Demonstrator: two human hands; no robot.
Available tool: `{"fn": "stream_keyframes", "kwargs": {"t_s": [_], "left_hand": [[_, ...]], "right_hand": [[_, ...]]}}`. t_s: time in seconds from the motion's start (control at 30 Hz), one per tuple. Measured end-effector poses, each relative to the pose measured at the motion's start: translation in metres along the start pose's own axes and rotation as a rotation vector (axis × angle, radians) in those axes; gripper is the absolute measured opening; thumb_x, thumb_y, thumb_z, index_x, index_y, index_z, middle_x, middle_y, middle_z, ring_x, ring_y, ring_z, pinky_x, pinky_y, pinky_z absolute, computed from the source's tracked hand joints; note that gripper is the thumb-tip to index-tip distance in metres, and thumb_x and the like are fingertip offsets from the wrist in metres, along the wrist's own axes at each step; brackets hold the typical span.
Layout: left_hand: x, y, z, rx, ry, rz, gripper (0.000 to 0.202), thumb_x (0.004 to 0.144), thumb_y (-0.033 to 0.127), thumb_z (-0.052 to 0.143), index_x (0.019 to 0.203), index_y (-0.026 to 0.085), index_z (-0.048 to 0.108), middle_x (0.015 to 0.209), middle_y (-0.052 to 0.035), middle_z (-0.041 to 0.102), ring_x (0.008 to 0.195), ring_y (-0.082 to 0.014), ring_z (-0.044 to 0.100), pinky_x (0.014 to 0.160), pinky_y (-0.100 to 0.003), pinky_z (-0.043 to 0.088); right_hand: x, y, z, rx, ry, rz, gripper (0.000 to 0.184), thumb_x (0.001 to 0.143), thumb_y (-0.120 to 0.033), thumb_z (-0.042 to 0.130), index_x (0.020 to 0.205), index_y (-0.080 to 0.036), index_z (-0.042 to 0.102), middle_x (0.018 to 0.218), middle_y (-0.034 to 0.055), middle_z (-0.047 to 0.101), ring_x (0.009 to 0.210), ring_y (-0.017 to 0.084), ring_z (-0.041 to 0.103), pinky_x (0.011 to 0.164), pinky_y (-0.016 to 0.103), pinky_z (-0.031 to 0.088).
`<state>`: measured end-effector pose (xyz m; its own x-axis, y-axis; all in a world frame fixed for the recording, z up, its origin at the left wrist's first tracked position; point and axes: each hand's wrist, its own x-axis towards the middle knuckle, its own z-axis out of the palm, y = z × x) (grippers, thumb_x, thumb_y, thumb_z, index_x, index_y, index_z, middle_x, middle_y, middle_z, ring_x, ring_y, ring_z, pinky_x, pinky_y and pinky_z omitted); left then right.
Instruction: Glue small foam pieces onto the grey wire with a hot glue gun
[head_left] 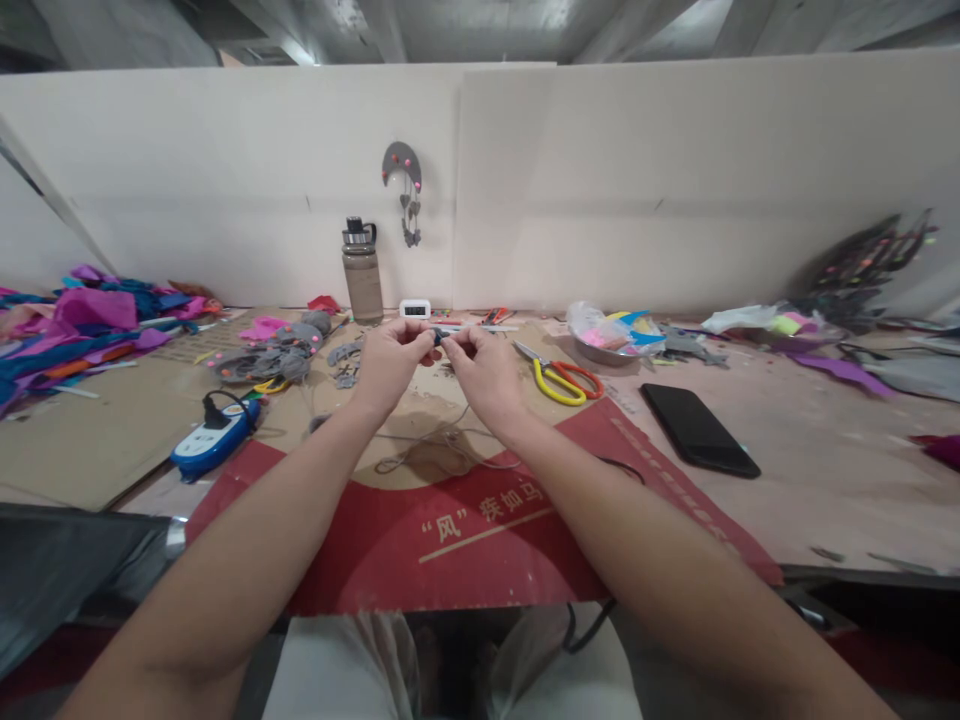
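Note:
Over the cardboard my left hand [395, 362] and my right hand [482, 372] meet, fingertips pinched on a small dark grey-blue piece [438, 338]. Its exact kind is too small to make out, and fingers cover part of it. A thin grey cord [409, 465] trails in loose loops below the hands, on a red and brown cardboard sheet [480, 570]. Small grey cut-out pieces [346, 353] lie just left of my left hand. To the right of my right hand rest scissors [559, 380] with yellow and orange handles.
A black phone [699, 428] lies at right; a blue-white power strip [214, 438] is at left. Behind stand a water bottle [362, 272] and a small white clock [415, 309]. A grey crescent ornament [403, 165] hangs on the panel. Colourful scraps [97, 310] fill the far left.

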<state>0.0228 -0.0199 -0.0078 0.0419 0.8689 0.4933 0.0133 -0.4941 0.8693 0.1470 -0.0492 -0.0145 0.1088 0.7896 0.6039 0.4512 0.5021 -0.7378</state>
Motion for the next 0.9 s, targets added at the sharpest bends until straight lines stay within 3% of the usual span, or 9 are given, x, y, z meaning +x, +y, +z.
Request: {"fn": "stream_keyframes", "kwargs": {"t_s": [0.23, 0.7, 0.9], "left_hand": [[-0.0002, 0.0029, 0.0019, -0.08, 0.035, -0.062, 0.007, 0.069, 0.022, 0.063, 0.068, 0.014, 0.064, 0.058, -0.0007, 0.06, 0.051, -0.008, 0.054, 0.054, -0.02, 0.044], [0.001, -0.0028, 0.0003, -0.098, -0.051, 0.004, 0.01, 0.071, 0.023, 0.061, 0.072, 0.013, 0.062, 0.056, 0.0004, 0.058, 0.051, -0.008, 0.051, 0.053, -0.021, 0.041], [0.0015, 0.0016, -0.0002, -0.213, -0.12, -0.072, 0.007, 0.07, 0.019, 0.062, 0.07, 0.013, 0.062, 0.051, 0.0016, 0.054, 0.048, -0.0061, 0.046, 0.05, -0.019, 0.037]], "right_hand": [[0.0004, 0.0025, 0.0011, 0.003, -0.001, 0.005, 0.018, 0.081, -0.029, 0.051, 0.068, -0.019, 0.056, 0.063, -0.0005, 0.058, 0.056, 0.011, 0.047, 0.059, 0.027, 0.037], [0.0017, -0.0017, -0.003, -0.054, 0.043, 0.036, 0.02, 0.079, -0.031, 0.051, 0.063, -0.017, 0.051, 0.06, -0.0019, 0.054, 0.056, 0.01, 0.045, 0.059, 0.025, 0.035], [0.0047, 0.0022, -0.0045, 0.084, 0.025, 0.118, 0.015, 0.076, -0.032, 0.055, 0.081, -0.018, 0.057, 0.055, -0.0064, 0.044, 0.05, 0.009, 0.039, 0.051, 0.023, 0.031]]}}
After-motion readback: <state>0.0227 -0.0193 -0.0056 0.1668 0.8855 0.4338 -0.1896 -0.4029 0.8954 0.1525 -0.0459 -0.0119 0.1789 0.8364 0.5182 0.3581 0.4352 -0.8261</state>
